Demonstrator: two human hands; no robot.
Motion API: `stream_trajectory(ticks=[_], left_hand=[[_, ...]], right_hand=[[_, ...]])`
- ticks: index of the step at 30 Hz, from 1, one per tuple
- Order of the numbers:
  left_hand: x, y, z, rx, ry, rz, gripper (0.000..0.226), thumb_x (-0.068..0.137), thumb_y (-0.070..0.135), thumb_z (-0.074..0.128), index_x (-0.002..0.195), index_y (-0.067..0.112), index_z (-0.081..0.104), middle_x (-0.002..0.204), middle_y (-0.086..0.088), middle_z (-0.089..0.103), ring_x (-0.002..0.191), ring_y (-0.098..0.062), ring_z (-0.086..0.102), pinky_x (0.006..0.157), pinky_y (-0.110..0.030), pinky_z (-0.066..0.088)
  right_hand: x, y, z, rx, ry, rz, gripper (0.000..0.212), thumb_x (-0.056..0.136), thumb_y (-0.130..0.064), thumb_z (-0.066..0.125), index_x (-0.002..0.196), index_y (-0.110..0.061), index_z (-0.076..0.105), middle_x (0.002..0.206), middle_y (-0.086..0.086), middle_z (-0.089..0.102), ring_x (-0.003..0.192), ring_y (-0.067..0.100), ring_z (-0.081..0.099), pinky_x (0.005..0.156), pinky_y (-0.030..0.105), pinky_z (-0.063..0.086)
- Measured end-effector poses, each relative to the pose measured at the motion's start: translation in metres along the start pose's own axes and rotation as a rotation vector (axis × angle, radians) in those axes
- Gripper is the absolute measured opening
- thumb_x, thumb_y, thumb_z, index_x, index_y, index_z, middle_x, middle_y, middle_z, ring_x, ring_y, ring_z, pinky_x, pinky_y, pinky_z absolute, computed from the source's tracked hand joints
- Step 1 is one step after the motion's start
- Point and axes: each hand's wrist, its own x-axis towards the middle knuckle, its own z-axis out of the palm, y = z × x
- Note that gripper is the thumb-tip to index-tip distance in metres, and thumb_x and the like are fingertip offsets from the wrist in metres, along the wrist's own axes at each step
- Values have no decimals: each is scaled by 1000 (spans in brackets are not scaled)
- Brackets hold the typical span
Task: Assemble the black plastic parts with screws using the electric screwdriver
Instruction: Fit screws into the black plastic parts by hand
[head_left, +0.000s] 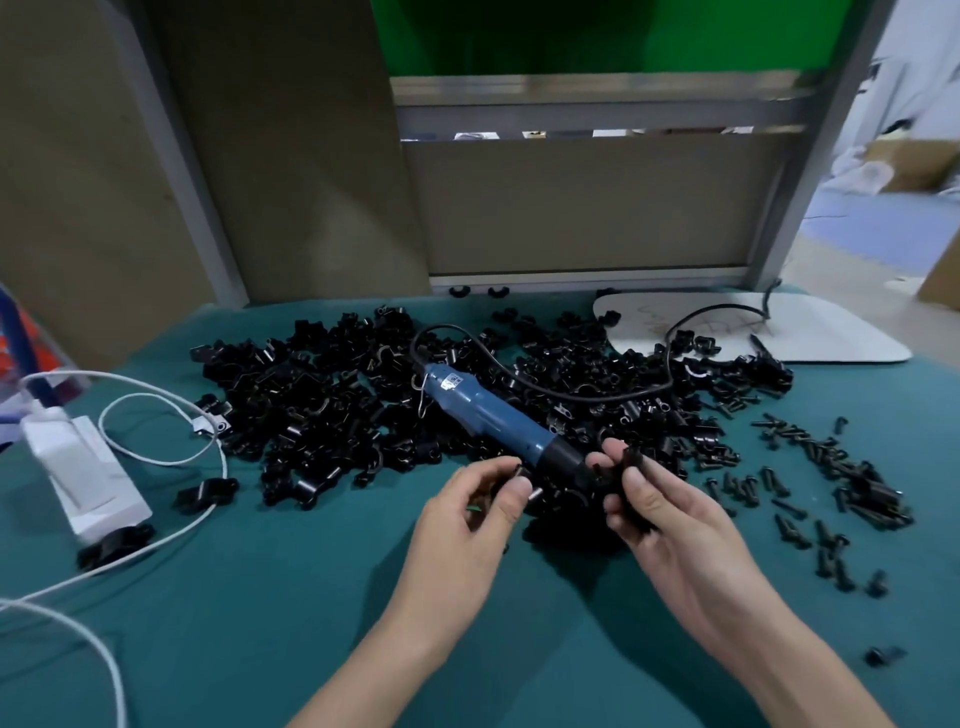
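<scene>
Left hand (475, 501) pinches a small dark piece (519, 474) (screw or part, can't tell), right hand (670, 519) fingers clamp a black plastic part (632, 462) — held close, probably to mate them — electric screwdriver (498, 415) parked on the far pile (322, 405), within reach.

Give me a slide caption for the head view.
Left hand and right hand each hold a black piece; blue screwdriver lies on the pile.

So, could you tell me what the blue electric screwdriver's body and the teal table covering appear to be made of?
The body of the blue electric screwdriver looks like semi-gloss moulded plastic, given soft highlights along it. The teal table covering seems matte cloth or felt: no glare, faint creases.
</scene>
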Motion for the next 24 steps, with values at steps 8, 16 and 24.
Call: stream_trajectory(ticks=[8, 16, 24], left_hand=[[-6, 1, 3, -469, -28, -174, 38, 86, 42, 62, 112, 15, 72, 107, -2, 76, 92, -14, 71, 86, -30, 56], [-12, 7, 4, -316, -80, -36, 22, 96, 26, 64, 116, 36, 65, 99, 10, 74, 84, -5, 68, 77, -20, 53], [-20, 11, 10, -230, -104, 65, 15, 95, 39, 63, 107, 40, 71, 120, 16, 62, 107, -6, 65, 89, -20, 52]], right_hand=[[-12, 7, 16, -233, -76, -42, 39, 77, -39, 71, 115, -31, 79, 96, 9, 77, 64, 12, 62, 55, 21, 51], [-10, 18, 18, -211, -114, 59, 39, 81, -40, 67, 110, -18, 81, 92, 12, 75, 67, 14, 64, 56, 22, 51], [-13, 18, 17, -343, -135, -4, 40, 79, -46, 69, 114, -29, 79, 108, 8, 77, 79, 17, 70, 68, 24, 55]])
